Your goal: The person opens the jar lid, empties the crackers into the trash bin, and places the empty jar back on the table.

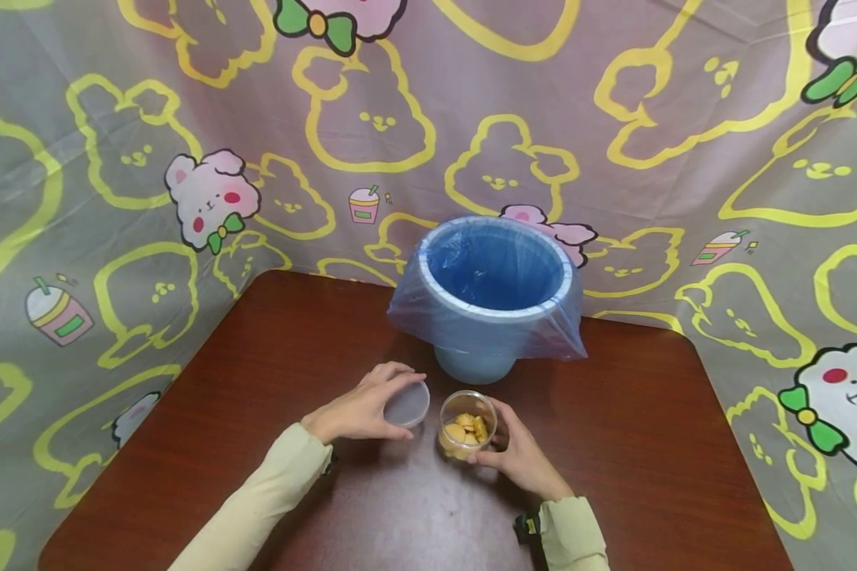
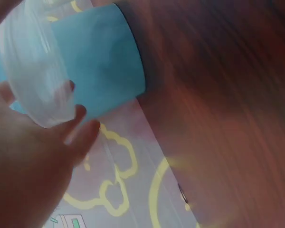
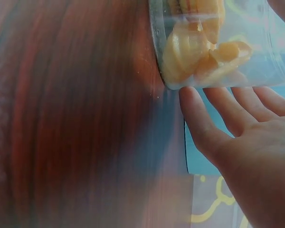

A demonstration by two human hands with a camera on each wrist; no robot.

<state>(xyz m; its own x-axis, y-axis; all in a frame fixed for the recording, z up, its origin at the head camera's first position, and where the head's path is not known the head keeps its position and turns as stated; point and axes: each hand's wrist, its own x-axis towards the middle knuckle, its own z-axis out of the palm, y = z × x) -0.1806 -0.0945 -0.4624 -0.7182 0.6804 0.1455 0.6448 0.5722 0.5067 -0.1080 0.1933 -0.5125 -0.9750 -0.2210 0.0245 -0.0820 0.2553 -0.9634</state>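
Observation:
My left hand [image 1: 367,403] holds a round translucent plastic lid [image 1: 408,404] by its edge, between thumb and fingers. The left wrist view shows this lid [image 2: 35,71] tilted on its side, off the table. Just right of it stands a clear round plastic tub [image 1: 469,400], uncovered, with several yellowish-brown biscuit-like pieces [image 1: 464,431] inside. My right hand [image 1: 520,454] grips the tub from the right, thumb in front and fingers behind. Close up in the right wrist view, the pieces [image 3: 199,52] lie at the bottom of the tub, and fingertips touch its wall.
A blue bin [image 1: 474,361] lined with a thin blue plastic bag [image 1: 564,337] stands behind both hands, near the table's back edge. The brown wooden table [image 1: 628,444] is ringed by a printed cloth [image 1: 371,87] at the back and sides.

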